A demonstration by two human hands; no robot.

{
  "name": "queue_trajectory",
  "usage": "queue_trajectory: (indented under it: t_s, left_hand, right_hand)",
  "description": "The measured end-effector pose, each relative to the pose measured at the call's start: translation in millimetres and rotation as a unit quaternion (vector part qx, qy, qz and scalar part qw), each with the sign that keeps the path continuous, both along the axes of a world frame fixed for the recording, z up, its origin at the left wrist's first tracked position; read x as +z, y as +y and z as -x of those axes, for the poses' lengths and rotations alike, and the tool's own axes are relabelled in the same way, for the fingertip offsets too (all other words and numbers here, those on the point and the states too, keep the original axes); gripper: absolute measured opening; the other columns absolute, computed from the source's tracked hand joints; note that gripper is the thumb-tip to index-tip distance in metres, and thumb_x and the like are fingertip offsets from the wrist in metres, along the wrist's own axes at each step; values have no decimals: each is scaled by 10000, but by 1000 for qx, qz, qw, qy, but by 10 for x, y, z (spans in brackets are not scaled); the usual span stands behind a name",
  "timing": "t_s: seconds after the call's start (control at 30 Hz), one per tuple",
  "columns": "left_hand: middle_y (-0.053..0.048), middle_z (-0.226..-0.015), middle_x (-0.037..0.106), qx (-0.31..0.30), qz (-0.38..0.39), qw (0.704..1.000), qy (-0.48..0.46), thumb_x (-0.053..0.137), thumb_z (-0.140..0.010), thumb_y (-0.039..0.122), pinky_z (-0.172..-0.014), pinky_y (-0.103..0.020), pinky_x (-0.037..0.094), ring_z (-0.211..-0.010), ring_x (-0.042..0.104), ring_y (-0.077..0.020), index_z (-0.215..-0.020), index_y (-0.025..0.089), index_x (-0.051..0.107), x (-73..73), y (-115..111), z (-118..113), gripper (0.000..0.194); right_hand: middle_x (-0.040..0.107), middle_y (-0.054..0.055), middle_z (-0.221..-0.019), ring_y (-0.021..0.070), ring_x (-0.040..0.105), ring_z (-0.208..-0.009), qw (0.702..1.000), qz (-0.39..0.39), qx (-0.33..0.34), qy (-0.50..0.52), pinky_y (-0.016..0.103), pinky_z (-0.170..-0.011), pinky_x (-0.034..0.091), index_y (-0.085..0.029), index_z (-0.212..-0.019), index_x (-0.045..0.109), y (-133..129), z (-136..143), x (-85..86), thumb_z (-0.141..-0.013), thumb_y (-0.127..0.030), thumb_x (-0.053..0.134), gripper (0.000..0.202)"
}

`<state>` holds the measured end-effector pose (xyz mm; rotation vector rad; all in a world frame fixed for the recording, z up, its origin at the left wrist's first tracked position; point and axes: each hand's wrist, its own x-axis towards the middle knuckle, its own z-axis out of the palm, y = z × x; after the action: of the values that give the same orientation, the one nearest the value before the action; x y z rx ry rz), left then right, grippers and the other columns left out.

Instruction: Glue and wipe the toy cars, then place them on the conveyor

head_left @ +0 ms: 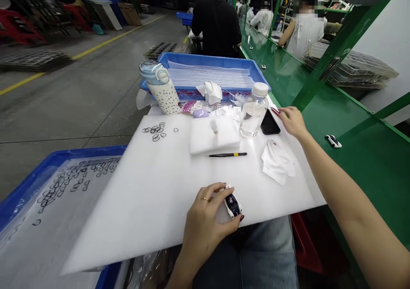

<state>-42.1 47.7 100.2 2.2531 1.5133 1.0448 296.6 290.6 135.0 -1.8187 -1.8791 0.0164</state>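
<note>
My left hand (208, 214) grips a small white and dark toy car (232, 203) between thumb and fingers, near the front edge of the white foam sheet (150, 195). Over at the right edge, my right hand (292, 121) has its fingers closed on a thin red pen-like tool (275, 111), beside a black phone (270, 123). Black tweezers (227, 154) with a yellow band lie in front of a white foam block (214, 141). Several thin black rings (156, 131) are scattered at the sheet's left. A crumpled white cloth (278, 161) rests at the right.
A clear bottle (253, 116) and a dotted tumbler (162, 90) stand at the back, before a blue tray (208, 60). On the green conveyor (358, 169) to my right sits another toy car (333, 141). A blue bin (60, 154) with black rings is at left. People sit ahead.
</note>
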Motion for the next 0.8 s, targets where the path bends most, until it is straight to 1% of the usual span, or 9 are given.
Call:
queue_trajectory:
  t_s: [0.1,0.17,0.23,0.33,0.4,0.5,0.67,0.73,0.8]
  left_hand:
    - [-66,-1116,707,-9,-9,1000,3,887,-602,210,-747,-419,659,-981,693,-283,-1112,230,684,-20,4,9,549]
    - [-70,-1118,705,-14,-14,1000,4,885,-617,218,-739,-420,659,-978,692,-283,-1117,223,683,-29,7,19,540]
    - [-72,-1125,703,-18,-14,1000,3,884,-629,227,-732,-416,660,-979,692,-280,-1125,220,683,-31,8,26,535]
    - [-72,-1134,701,-18,-6,1000,-2,886,-629,237,-736,-408,661,-988,691,-278,-1130,224,688,-28,2,25,539]
    - [-71,-1136,701,-12,3,1000,-6,884,-629,237,-743,-403,661,-994,691,-276,-1129,224,692,-22,-3,16,536]
    - [-71,-1131,703,-4,10,1000,-8,888,-619,233,-753,-404,660,-993,694,-275,-1119,217,699,-13,-7,-2,535]
    - [-68,-1116,706,0,0,1000,-7,901,-600,234,-755,-403,656,-980,696,-272,-1109,219,696,-13,-7,-12,549]
    - [-66,-1116,704,-2,-2,1000,-4,902,-601,228,-744,-399,654,-974,694,-268,-1111,217,690,-20,-5,-6,553]
    - [-68,-1124,699,-9,-2,1000,-1,904,-605,232,-742,-401,653,-978,691,-268,-1118,215,685,-25,0,4,559]
  right_hand:
    - [691,177,-1101,297,630,-1070,991,-49,-121,21,435,-966,463,-151,-1099,720,-226,-573,41,-899,-312,472,357]
    - [692,167,-922,279,632,-926,969,-27,-241,42,406,-836,468,-168,-965,692,-441,-1010,28,-811,-320,585,242]
    - [611,123,-704,271,591,-783,951,2,-307,48,415,-724,437,-209,-787,613,-660,-1364,-15,-695,-303,690,152]
    - [365,-32,-499,225,473,-588,936,27,-348,51,422,-625,376,-308,-620,413,-899,-1668,-110,-563,-208,731,338]
    - [286,-73,-485,200,415,-535,934,31,-352,54,418,-606,356,-330,-594,348,-971,-1765,-165,-546,-188,717,398]
    - [304,-63,-493,204,431,-532,937,21,-343,61,421,-611,366,-332,-569,333,-980,-1854,-198,-561,-233,721,401]
    - [406,2,-531,338,607,-755,937,6,-342,71,509,-718,421,-328,-614,373,-1004,-1794,-107,-549,-218,750,398]
    - [581,97,-657,362,648,-862,945,2,-318,72,525,-797,440,-299,-761,538,-1104,-1606,-56,-603,-265,766,279]
    - [709,172,-932,341,681,-939,970,6,-229,77,485,-845,474,-280,-1059,639,-1252,-1318,-21,-696,-343,759,387]
